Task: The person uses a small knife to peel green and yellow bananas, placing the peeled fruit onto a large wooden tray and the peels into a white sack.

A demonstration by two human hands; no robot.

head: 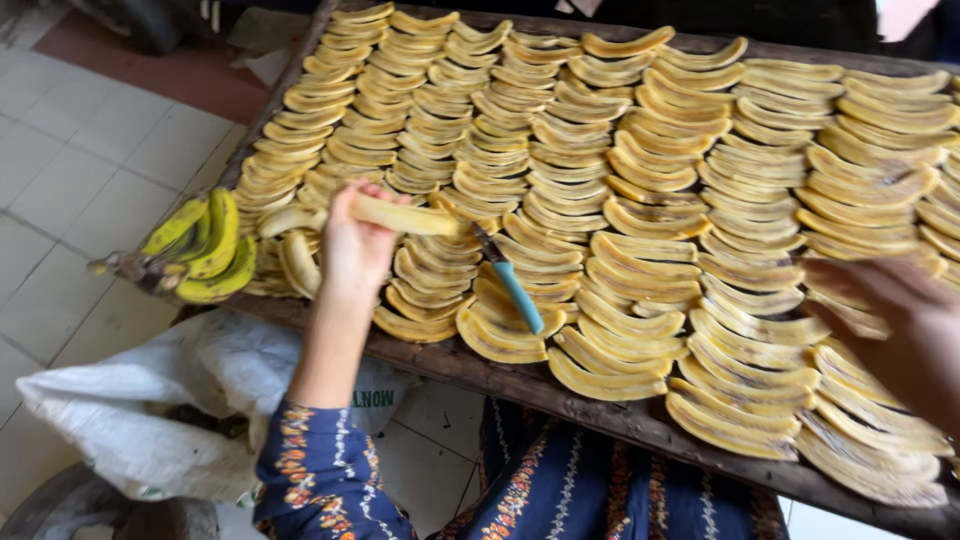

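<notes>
At the far left of the frame, a bunch of unpeeled bananas [195, 250], yellow and green, sits on the corner of a dark wooden tray [620, 415]. Below it, at the lower left, a white sack [130, 410] lies on the pale floor tiles [90, 160].

Just right of the bunch, the left hand [352, 250] is up over the tray. Its fingers are closed around one end of a peeled banana slice [405, 215], and the slice sticks out to the right, lifted above the others. The arm below has a blue flowered sleeve [320, 470].

Near the middle, a knife with a light blue handle [512, 285] lies on top of the slices, not touching either hand.

The tray is full of rows of long yellow banana slices [640, 170], packed close and overlapping.

At the right edge, the right hand [895, 325] is over the slices. It is blurry, so I cannot tell if its fingers are open or closed.
</notes>
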